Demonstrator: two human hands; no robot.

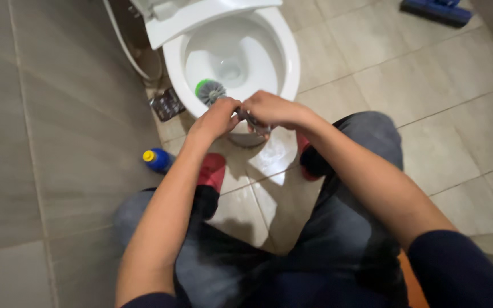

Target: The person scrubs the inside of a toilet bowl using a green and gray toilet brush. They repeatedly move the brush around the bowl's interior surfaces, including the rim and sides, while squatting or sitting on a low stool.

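Where bowl [232, 57] gapes, seemingly brush [210, 91] inside.

From here I count one toilet [290, 54], with one green-collared brush [209, 91] at its rim and two hands [218, 117] just below it. Beside the toilet's base: one blue bottle [156, 159], one dark packet [167, 104], two red slippers [212, 170].

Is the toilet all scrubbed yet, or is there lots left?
Seat is up and the toilet bowl looks white. Both hands, left hand and right hand, grip the toilet brush at the front rim. How much scrubbing remains can't be told; the blue bottle sits on the floor.
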